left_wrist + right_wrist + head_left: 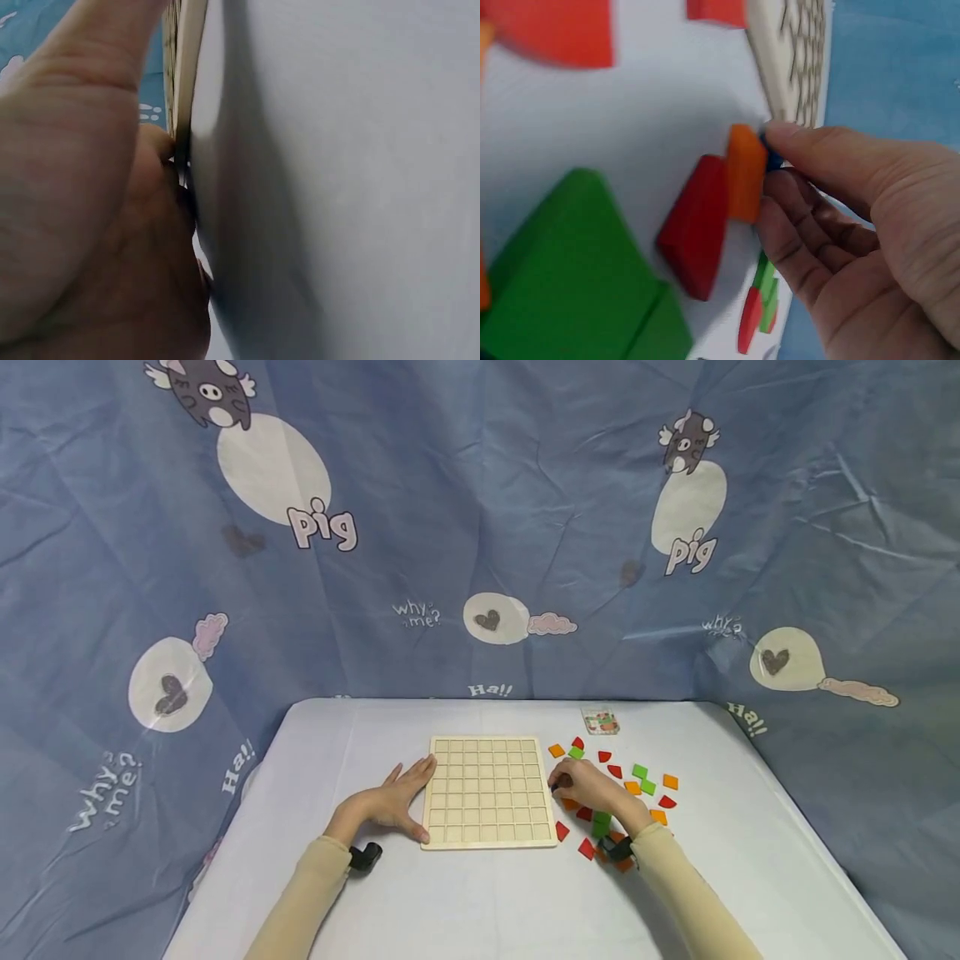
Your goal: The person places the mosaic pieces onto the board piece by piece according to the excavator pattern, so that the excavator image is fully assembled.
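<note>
A square pale wooden board [491,787] with a grid of shallow cells lies on the white table. Along its left edge rests my left hand [393,800], fingers spread, with thumb and fingertips at the rim. Just off the board's right edge, my right hand [587,783] pinches a small dark blue piece [773,154] between thumb and fingers. Close by in the right wrist view are an orange block [745,172], a dark red block [697,225] and larger-looking green blocks [577,262]. The fingers partly hide the blue piece.
Several loose red, green and orange pieces [648,787] are scattered right of the board, around and under my right forearm. A small printed card [601,721] lies near the table's back edge. Behind the table [450,910] hangs a blue patterned cloth [420,527].
</note>
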The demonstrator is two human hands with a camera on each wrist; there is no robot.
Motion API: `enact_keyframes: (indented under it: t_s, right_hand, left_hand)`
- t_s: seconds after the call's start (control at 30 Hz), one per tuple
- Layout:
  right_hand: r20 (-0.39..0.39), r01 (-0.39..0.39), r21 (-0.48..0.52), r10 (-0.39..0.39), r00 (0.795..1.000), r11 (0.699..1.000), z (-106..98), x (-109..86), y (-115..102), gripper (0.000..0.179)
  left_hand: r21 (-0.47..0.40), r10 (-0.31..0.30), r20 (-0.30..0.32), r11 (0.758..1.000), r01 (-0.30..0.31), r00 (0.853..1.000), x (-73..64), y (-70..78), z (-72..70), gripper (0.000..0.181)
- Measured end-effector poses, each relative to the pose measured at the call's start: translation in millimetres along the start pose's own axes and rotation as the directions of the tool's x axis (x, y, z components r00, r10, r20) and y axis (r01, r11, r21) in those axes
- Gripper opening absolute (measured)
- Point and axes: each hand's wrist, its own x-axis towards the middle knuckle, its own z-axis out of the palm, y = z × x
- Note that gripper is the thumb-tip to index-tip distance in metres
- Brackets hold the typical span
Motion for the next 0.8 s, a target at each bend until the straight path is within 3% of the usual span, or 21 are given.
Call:
enact_keyframes:
  t_s: [0.4,0.67,0.8]
  right_hand:
    - [-0.062,-0.104,-0.021,0.103,0.993,0.994,-2.1,3.4,7.3,0.014]
    - [-0.041,-0.019,-0.027,0.018,0.999,0.999,-7.5,0.4,9.8,0.025]
    - [-0.106,-0.043,-0.052,0.037,0.994,0.998,-9.6,-3.1,8.8,0.021]
  left_hand:
    - [0.029,0.019,0.001,0.999,-0.019,1.0,2.1,-5.1,3.5,0.136]
    - [0.043,0.019,0.001,0.999,-0.02,1.0,1.1,-5.5,2.5,0.136]
    - [0.039,0.026,0.0,0.999,-0.026,1.0,0.1,-4.7,2.8,0.135]
